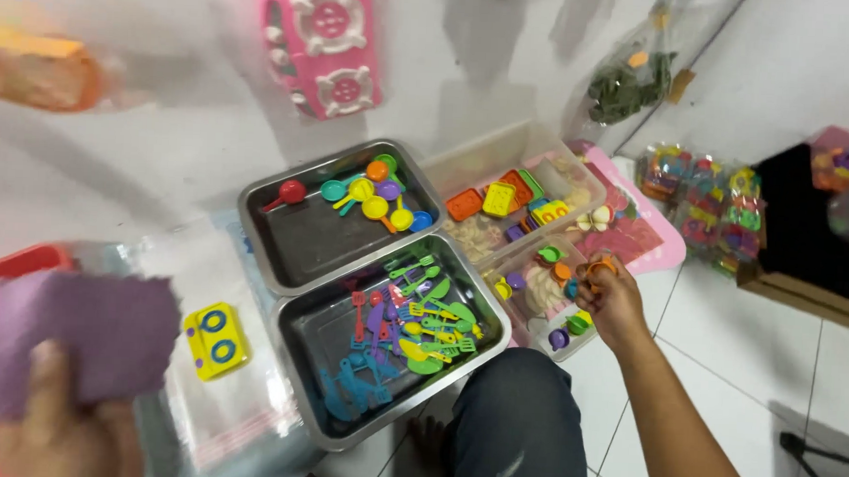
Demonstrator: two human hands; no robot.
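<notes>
My right hand (611, 296) is over a clear plastic box (525, 334) of small coloured toy cups and pinches a small orange toy piece (600, 266). My left hand (54, 427), at the lower left, holds a purple sheet of card or cloth (67, 333). Between them stand two metal trays: the far tray (310, 238) holds several little toy pans, the near tray (343, 349) holds a heap of toy cutlery in several colours. A yellow toy stove (214, 339) lies on a clear plastic bag (236, 402) beside the near tray.
A second clear box (504, 170) with toy trays and shells sits behind the first. A pink toy cooker (328, 43) lies at the back. Bags of packed toys (703, 203) and a cardboard box (806, 236) are at the right. My knee (517, 424) is below the trays.
</notes>
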